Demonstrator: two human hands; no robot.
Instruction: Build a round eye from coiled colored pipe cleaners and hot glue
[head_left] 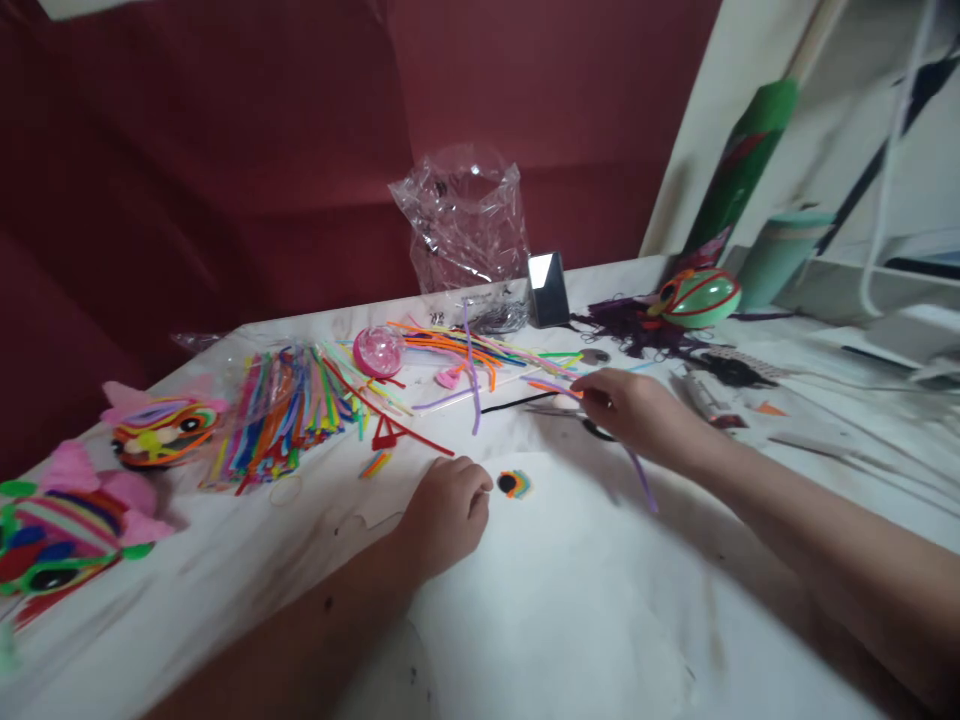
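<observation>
My right hand [634, 412] reaches over the table with thumb and fingers pinched together on a purple pipe cleaner [642, 480]. One end of it hangs out below the hand; another purple stretch shows beyond the fingertips beside a bit of orange. Close under this hand is a dark loop [598, 430], partly hidden. My left hand [450, 512] rests on the white surface with its fingers curled in, and nothing shows in them. Just right of its fingertips lies a small eye-shaped piece [514, 485] with a black centre and orange, yellow and blue bands.
Bundled coloured pipe cleaners [289, 415] lie at left, with loose ones [450, 345] behind. Two colourful pipe-cleaner faces [161, 430] sit far left. A pink round container [378, 351], a phone [549, 290], a clear plastic bag [472, 225] and a green balloon-like ball [701, 298] stand farther back.
</observation>
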